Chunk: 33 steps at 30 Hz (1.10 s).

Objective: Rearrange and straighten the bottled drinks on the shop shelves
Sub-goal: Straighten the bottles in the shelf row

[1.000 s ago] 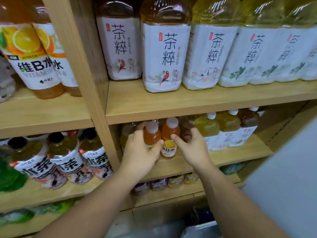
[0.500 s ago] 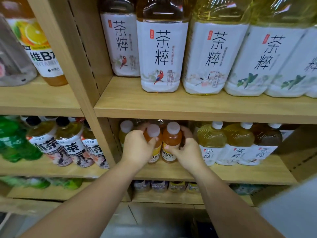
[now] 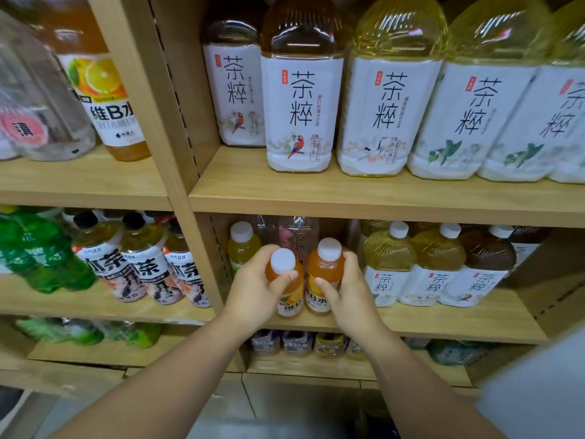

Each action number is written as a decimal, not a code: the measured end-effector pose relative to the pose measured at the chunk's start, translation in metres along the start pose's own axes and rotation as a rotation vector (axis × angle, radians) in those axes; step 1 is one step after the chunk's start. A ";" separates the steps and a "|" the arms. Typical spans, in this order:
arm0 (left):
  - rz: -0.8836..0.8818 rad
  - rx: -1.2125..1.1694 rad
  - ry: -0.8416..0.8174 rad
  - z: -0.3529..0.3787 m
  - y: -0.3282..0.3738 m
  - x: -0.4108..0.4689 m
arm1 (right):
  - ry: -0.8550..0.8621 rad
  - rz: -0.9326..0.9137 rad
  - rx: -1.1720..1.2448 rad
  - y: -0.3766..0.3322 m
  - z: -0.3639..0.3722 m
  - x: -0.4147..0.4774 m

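Observation:
Two small orange drink bottles with white caps stand side by side at the front of the middle shelf [image 3: 443,324]. My left hand [image 3: 253,286] grips the left orange bottle [image 3: 286,280] round its shoulder, thumb across the front. My right hand [image 3: 348,289] grips the right orange bottle [image 3: 326,267] from the right side. Behind them stand a yellow bottle [image 3: 242,248] and a clear bottle with a pink label [image 3: 297,236].
Tea bottles with white labels [image 3: 437,264] stand right of my hands. Large tea bottles [image 3: 300,99] line the upper shelf [image 3: 348,191]. A wooden upright [image 3: 177,160] divides the bays; iced tea bottles [image 3: 142,267] and green bottles [image 3: 31,248] fill the left bay.
The view has drawn closer to the shelf and shifted right. Both hands have stayed on the two orange bottles, which now stand closer to the shelf's front edge.

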State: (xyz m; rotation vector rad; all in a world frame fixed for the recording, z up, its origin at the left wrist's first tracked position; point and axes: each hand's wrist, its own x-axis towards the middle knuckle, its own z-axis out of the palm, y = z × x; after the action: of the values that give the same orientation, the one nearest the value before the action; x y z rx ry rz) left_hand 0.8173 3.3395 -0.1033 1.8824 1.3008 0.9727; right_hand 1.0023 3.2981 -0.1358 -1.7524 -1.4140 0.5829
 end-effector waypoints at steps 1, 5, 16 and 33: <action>0.000 -0.023 -0.013 -0.005 0.000 -0.005 | 0.004 -0.003 0.007 -0.001 0.000 -0.005; -0.011 -0.181 -0.074 -0.031 -0.002 -0.018 | 0.071 0.012 0.068 -0.012 -0.003 -0.022; 0.105 -0.558 -0.118 -0.166 0.035 -0.035 | 0.160 -0.002 0.203 -0.111 -0.020 -0.069; 0.443 -0.679 0.052 -0.359 0.094 0.041 | 0.344 -0.185 0.320 -0.295 0.028 -0.089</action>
State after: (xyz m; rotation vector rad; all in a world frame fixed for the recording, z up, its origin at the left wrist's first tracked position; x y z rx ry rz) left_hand 0.5666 3.3836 0.1693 1.6128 0.4633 1.4690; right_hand 0.7829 3.2399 0.0747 -1.3746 -1.1541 0.3632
